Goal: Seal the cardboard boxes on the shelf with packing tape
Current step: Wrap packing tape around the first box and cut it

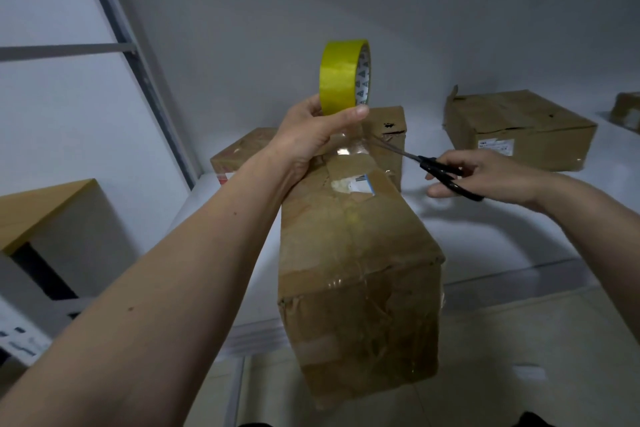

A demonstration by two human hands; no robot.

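**Tape stretched over the long box, scissors at the strip**

Nearest to us, the long cardboard box lies on the white shelf with its near end jutting past the shelf edge toward us. Its top seam carries a glossy strip of clear tape, and older tape patches and a torn label show further along the top.

Above the far part of that box, our left hand grips the yellow tape roll, thumb pressed against the bottom of the roll and fingers curled behind it. We hold the roll upright, on edge, raised off the box. A short stretch of clear tape runs from the roll down to the top of the box.

To the right, our right hand holds the black-handled scissors, fingers curled through and around the handles. The blades point left toward the stretched tape, with their tips at the strip's right edge; we cannot tell whether they are cutting it.

Behind the long box stands a second box, partly hidden by our left hand, with a third box just to its left. Further right, well apart, a flatter box sits on the shelf, its near flap edge raised. At the far right edge another box is only partly in view.

On the left, a metal upright rises along the white wall.
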